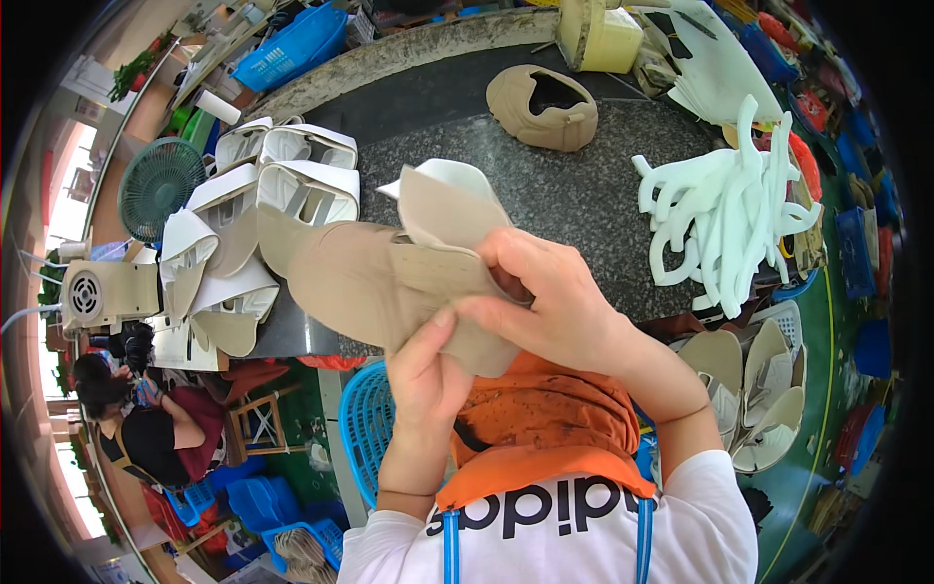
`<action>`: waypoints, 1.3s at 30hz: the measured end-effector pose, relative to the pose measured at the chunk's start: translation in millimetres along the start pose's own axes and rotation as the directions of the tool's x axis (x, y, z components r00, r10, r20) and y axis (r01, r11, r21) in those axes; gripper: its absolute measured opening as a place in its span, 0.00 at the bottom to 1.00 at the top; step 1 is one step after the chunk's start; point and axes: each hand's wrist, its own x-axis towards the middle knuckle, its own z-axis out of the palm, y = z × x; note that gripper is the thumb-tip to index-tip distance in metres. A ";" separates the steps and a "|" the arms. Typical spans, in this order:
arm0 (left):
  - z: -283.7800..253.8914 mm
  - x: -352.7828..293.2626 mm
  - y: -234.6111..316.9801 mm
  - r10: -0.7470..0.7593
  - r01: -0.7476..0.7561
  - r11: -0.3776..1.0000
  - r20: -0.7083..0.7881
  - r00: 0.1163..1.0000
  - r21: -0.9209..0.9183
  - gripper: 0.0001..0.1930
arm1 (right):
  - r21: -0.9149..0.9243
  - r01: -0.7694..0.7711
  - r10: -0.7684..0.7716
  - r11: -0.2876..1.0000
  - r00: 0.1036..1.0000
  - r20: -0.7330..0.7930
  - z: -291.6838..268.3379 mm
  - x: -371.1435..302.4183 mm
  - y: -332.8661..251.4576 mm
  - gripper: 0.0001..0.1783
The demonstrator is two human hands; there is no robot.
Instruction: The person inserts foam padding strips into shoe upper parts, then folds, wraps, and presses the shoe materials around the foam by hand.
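Note:
A beige shoe upper (360,282) is held in front of me above the dark stone worktop (428,136). Its rounded end points left, and a tongue-like flap (443,209) with a white backing stands up from its far side. My left hand (428,370) grips the near edge from below, thumb pressed on the surface. My right hand (555,302) is closed round the right end, thumb near the left one and fingers curled into the opening. What the right fingertips touch inside is hidden. Farther off lies another beige upper (540,109), apart from both hands.
White foam strips (720,214) are heaped at right. Beige and white uppers (224,234) are stacked at left, near a green fan (161,190). A yellowish block-shaped container (598,41) stands at the far edge. More uppers (769,389) sit low right. A co-worker (161,419) sits lower left.

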 end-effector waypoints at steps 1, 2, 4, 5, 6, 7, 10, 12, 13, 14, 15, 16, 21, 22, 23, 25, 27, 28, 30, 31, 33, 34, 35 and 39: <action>-0.7 0.2 -0.9 0.000 0.000 1.000 -0.001 1.000 0.000 0.28 | -0.025 -0.013 0.015 1.000 0.997 0.073 -3.8 1.0 -0.5 0.08; -2.2 0.6 -3.3 -0.022 0.022 1.000 0.011 1.000 0.000 0.31 | -0.050 -0.024 0.031 0.998 0.989 0.145 -6.8 1.5 -1.7 0.08; -5.4 5.0 -7.7 -0.039 0.039 0.999 0.023 0.999 0.000 0.34 | 0.058 -0.212 0.197 0.975 0.959 0.204 -8.7 -1.0 -7.9 0.09; -7.0 10.4 -9.8 -0.053 0.061 0.995 0.105 0.993 -0.077 0.36 | 0.150 -0.399 0.349 0.904 0.895 0.278 -9.0 -3.1 -10.5 0.10; -8.1 14.6 -12.5 -0.065 0.095 0.984 0.193 0.979 -0.152 0.39 | 0.147 -0.398 0.349 0.905 0.896 0.276 -9.7 -6.3 -11.1 0.10; -11.5 16.3 -13.5 -0.065 0.097 0.983 0.196 0.978 -0.154 0.39 | 0.202 -0.390 0.317 0.899 0.894 0.317 -9.7 -10.3 -9.9 0.11; -13.2 22.2 -2.9 -0.084 0.049 0.992 0.326 0.941 0.114 0.43 | 0.163 -0.390 0.337 0.906 0.899 0.278 -5.4 -18.5 9.4 0.14; -6.9 28.4 10.2 0.164 -0.219 0.852 0.155 0.974 0.475 0.43 | -0.099 -0.442 0.452 0.892 0.862 0.228 -10.9 -16.7 18.0 0.24; -25.9 42.8 12.3 0.174 -0.224 0.853 0.147 0.974 0.472 0.43 | -0.204 -0.088 0.114 0.975 0.986 0.118 -9.8 -23.7 39.7 0.30; -56.4 60.3 17.5 0.183 -0.353 0.390 0.303 0.935 0.850 0.43 | -0.300 -0.059 0.057 0.952 0.998 -0.013 -11.1 -20.0 34.3 0.31; -76.6 70.9 12.4 0.076 -0.395 -0.198 0.415 0.906 0.897 0.44 | -0.197 -0.104 0.067 0.975 0.980 -0.189 -16.4 -20.8 33.8 0.26; -30.8 50.5 19.3 0.003 -0.251 -0.485 0.288 0.958 0.838 0.43 | -0.093 -0.158 0.114 0.983 0.924 -0.365 -26.5 -31.1 35.1 0.21; -55.9 33.7 3.2 -0.147 -0.508 -0.417 0.495 0.856 0.754 0.46 | -0.099 0.282 -0.288 0.954 0.956 -0.058 -32.1 -42.3 5.5 0.10; -62.4 29.4 0.8 -0.077 -0.427 -0.413 0.436 0.897 0.805 0.45 | -0.075 0.266 -0.263 0.961 0.964 0.050 -22.0 -33.0 0.1 0.09; -69.7 26.4 -2.0 -0.008 -0.342 -0.405 0.371 0.929 0.848 0.45 | -0.119 0.229 -0.203 0.966 0.959 0.197 -16.6 -23.2 0.4 0.13; -78.6 30.0 -10.1 0.069 -0.409 -0.451 0.488 0.870 0.793 0.37 | -0.190 0.138 -0.069 0.972 0.940 0.333 -3.9 -2.4 10.4 0.18; -82.8 31.4 -15.3 0.066 -0.378 -0.440 0.450 0.891 0.814 0.28 | -0.152 0.313 -0.200 0.938 0.842 0.501 11.1 14.6 45.5 0.25; -85.5 32.0 -16.2 0.137 -0.335 -0.364 0.406 0.904 0.869 0.23 | -0.181 0.262 -0.108 0.948 0.801 0.589 10.2 17.5 61.3 0.28; -90.9 34.4 -4.1 0.125 -0.285 -0.129 0.301 0.945 0.950 0.23 | -0.243 0.175 0.002 0.954 0.807 0.590 6.4 21.4 89.6 0.31; -94.3 34.5 1.8 0.091 -0.203 0.101 0.195 0.977 0.974 0.24 | -0.400 -0.014 0.290 0.916 0.714 0.637 -3.0 25.7 94.0 0.26; -95.6 25.1 1.2 0.034 -0.254 -0.100 0.258 0.965 0.962 0.23 | -0.308 0.038 0.188 0.951 0.718 0.670 -7.4 15.0 112.5 0.20; -86.5 20.4 2.6 -0.048 -0.416 -0.344 0.426 0.903 0.842 0.24 | -0.306 0.035 0.192 0.951 0.710 0.677 -10.0 7.1 116.4 0.20; -81.6 17.5 2.7 -0.172 -0.548 -0.545 0.554 0.814 0.635 0.26 | -0.309 0.239 0.032 0.920 0.742 0.669 -12.6 -2.3 117.4 0.18; -93.5 8.8 28.5 -0.364 -0.654 -0.379 0.545 0.755 0.654 0.22 | -0.368 0.553 -0.197 0.747 0.714 0.672 -38.0 -12.7 112.6 0.17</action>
